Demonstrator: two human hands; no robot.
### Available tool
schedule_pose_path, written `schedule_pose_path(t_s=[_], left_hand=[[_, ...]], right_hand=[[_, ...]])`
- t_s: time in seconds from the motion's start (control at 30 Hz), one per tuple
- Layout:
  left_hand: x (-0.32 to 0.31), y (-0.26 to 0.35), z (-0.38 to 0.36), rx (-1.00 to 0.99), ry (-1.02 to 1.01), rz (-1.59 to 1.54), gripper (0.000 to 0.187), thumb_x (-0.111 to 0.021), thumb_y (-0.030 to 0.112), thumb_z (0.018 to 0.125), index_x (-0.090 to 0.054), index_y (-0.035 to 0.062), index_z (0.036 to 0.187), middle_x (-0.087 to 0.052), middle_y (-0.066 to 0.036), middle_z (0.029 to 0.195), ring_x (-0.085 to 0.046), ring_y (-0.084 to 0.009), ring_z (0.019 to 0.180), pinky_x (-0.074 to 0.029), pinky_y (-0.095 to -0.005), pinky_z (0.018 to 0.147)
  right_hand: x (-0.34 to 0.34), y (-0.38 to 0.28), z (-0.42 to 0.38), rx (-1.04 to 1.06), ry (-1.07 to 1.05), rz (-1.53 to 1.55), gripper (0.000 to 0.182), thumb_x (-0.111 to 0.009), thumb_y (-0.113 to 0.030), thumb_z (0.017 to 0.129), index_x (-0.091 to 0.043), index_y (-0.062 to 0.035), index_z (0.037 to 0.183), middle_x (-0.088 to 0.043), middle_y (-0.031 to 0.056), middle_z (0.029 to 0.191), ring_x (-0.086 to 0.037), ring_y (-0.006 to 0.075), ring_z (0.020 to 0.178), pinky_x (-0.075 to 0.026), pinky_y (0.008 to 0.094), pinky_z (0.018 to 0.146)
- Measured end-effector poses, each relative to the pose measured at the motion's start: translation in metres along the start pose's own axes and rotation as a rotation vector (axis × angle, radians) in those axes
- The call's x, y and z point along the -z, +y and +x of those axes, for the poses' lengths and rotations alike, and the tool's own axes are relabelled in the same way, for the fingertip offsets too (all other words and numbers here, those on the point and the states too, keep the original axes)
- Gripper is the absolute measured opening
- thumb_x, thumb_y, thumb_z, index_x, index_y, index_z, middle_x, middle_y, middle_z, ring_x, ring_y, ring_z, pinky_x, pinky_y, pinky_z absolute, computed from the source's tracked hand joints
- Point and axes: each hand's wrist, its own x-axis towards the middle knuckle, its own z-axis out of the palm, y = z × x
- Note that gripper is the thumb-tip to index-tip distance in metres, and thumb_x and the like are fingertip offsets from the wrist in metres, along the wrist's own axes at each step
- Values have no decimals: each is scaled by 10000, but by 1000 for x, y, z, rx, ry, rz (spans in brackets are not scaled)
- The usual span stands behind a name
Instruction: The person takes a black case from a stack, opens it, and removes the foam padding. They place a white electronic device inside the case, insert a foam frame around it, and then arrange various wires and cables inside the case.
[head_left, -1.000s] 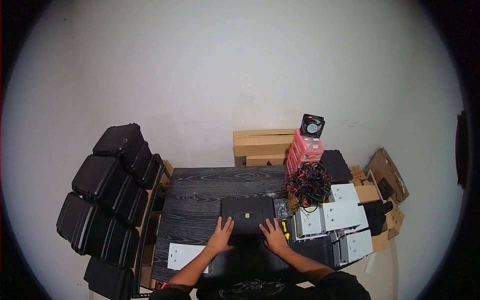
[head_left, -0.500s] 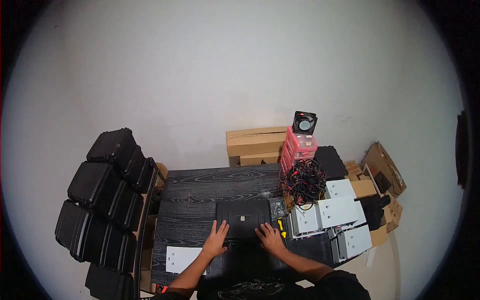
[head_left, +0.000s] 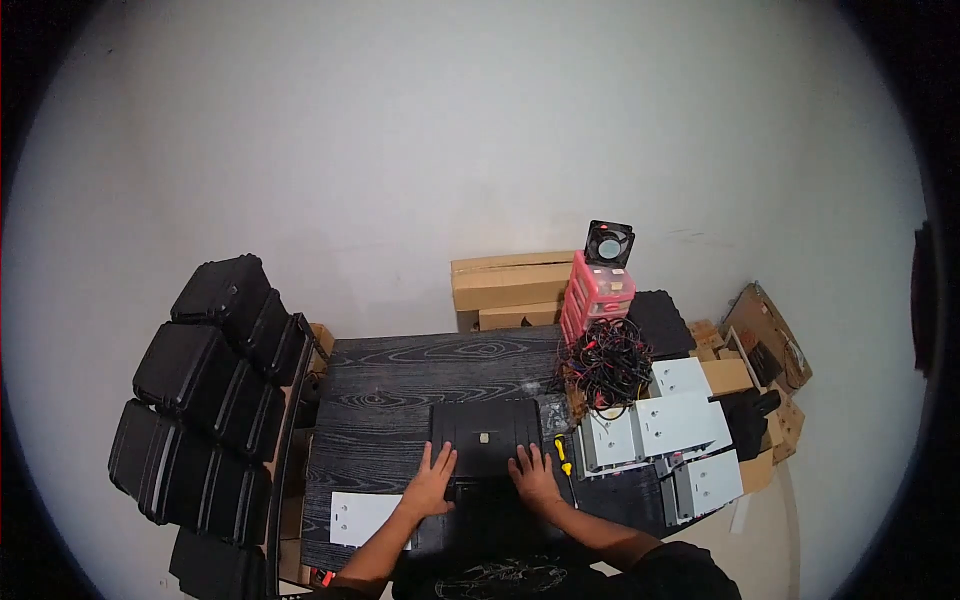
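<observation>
A black hard plastic case (head_left: 485, 415) with a small pale badge lies on the dark wood-grain table in front of my body. My left hand (head_left: 430, 485) rests at its left edge, fingers stretched out and somewhat apart. On the right edge, my right hand (head_left: 537, 482) lies with its fingers spread. Neither hand holds anything. The part of the case nearest me is in deep shadow, so its detail cannot be made out. A yellow-handled screwdriver (head_left: 563, 456) lies just right of the case. To the left, partly behind my left forearm, is a white panel (head_left: 362, 519).
White metal boxes (head_left: 678, 424) stand at the right, below a tangle of black cables (head_left: 610, 365). Behind these, a pink drawer unit (head_left: 598, 296) carries a black fan (head_left: 609, 243). Several black cases (head_left: 185, 370) are stacked at the left. Cardboard boxes (head_left: 512, 282) stand against the wall.
My right hand has shifted slightly, its fingers now pointing more upward and a little more spread. My left hand and the case stay nearly in place.
</observation>
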Motion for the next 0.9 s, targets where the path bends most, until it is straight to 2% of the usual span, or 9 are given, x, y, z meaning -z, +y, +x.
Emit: schedule_pose_path(t_s=[0.1,0.2,0.3,0.4,0.6,0.7,0.8,0.83,0.9], left_hand=[[-6,-5,-1,-21,-1,16,1252,-922,367,630,-243,-24,1606,-141,-259,1691,-68,-578,1528,-292,-575,1239],[-9,-11,-5,-29,32,-54,1192,-896,424,653,-296,49,1612,-199,-202,1699,-113,-570,1528,-322,-584,1220],[4,-11,-13,59,-34,-131,1048,-870,428,676,-423,126,1576,-301,-115,1689,-228,-498,1533,-368,-562,1199],[3,-16,-17,41,-26,-27,818,-829,449,734,-584,187,1469,-445,-23,1623,-390,-411,1488,-385,-540,1194],[17,-17,-17,-92,-59,173,564,-708,469,867,-698,130,1317,-602,-79,1479,-560,-300,1375,-408,-553,1163],[35,-24,-10,-192,19,199,470,-684,434,878,-732,83,1187,-714,-98,1282,-671,-273,1211,-423,-565,1140],[92,-27,9,-270,36,139,400,-703,392,868,-743,66,1094,-764,-101,997,-736,-291,992,-464,-565,1105],[112,-26,16,-305,157,145,304,-703,350,858,-751,76,979,-744,-108,878,-736,-306,870,-541,-530,998],[141,-33,39,-212,210,38,274,-707,320,862,-752,66,955,-746,-120,892,-733,-321,860,-568,-491,916]], right_hand=[[55,-4,5,-58,-225,197,665,-663,-207,880,-466,-71,1501,-286,257,1629,-255,495,1509,-362,731,1088],[68,-8,3,-75,-275,212,790,-733,-230,808,-438,-63,1522,-281,257,1634,-229,505,1521,-377,732,1075],[85,0,3,-66,-329,348,832,-778,-249,785,-438,-70,1523,-282,241,1639,-222,491,1531,-407,695,1077],[98,16,-1,-7,-294,452,827,-804,-274,780,-464,-89,1510,-326,201,1630,-242,447,1537,-456,606,1089],[111,38,-9,68,-221,529,708,-803,-285,790,-556,-106,1429,-459,143,1562,-368,356,1497,-528,471,1060],[114,51,-1,53,-106,609,588,-798,-262,794,-645,-87,1334,-566,163,1471,-471,331,1441,-479,457,1120],[116,72,22,54,186,682,436,-769,-250,809,-707,-61,1198,-697,160,1264,-635,337,1256,-546,442,1031],[130,78,35,10,255,698,378,-778,-241,830,-722,-38,1143,-723,163,1201,-695,303,1165,-559,399,1006],[148,89,60,-228,211,860,326,-770,-210,858,-720,-31,1126,-721,165,1196,-705,260,1140,-560,356,979]])
